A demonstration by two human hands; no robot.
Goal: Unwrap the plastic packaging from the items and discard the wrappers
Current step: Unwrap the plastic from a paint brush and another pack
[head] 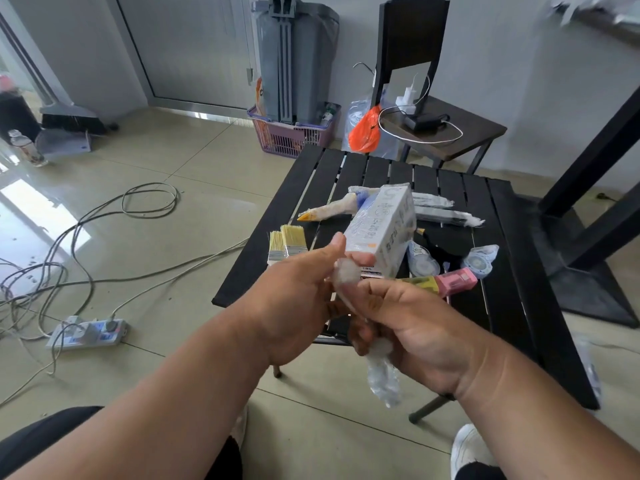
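Clear plastic film (379,368) trails from the underside of a white printed carton (382,230) that the person holds above the near edge of a black slatted table (346,174). The left hand (298,303) has its thumb pressed along the carton's near bottom corner, with the fingers curled behind it out of sight. The right hand (412,327) sits just below, fingers curled round a twisted rope of the film, whose crumpled loose end hangs down past the palm. A bunched white knot of wrap shows between the two thumbs.

On the table behind the carton lie several items in their wrapping: a long white bundle with a yellow tip (327,209), and two grey wrapped sticks (440,211) angled to the right. To the left, two flat paintbrushes (287,245) with pale bristles lie side by side, partly hidden by the left hand. To the right sit two correction-tape dispensers (479,261) in clear film, and a pink and yellow pack (446,282) just beyond the right hand's knuckles.

On the tiled floor at left, a white power strip (86,334) lies among grey cables.
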